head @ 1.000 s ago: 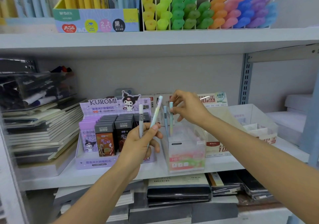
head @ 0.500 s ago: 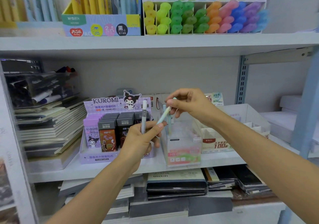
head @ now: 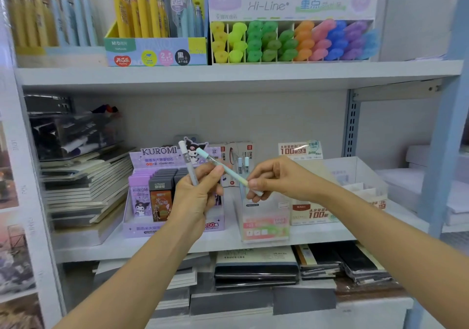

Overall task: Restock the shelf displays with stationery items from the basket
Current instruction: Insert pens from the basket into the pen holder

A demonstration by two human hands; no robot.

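While left hand (head: 195, 196) grips it, right hand (head: 279, 179) at end of teal pen (head: 231, 174).

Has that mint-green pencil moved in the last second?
Yes. The mint-green pencil has tipped over: its capped top has swung left to the Kuromi card, and its lower end now reaches the right hand above the clear box.

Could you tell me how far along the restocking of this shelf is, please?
Done: two pens stand in the clear box. In hand: the left hand grips a grey pen, and the right hand pinches the low end of a mint pen. Left: both go in; the basket is out of view.
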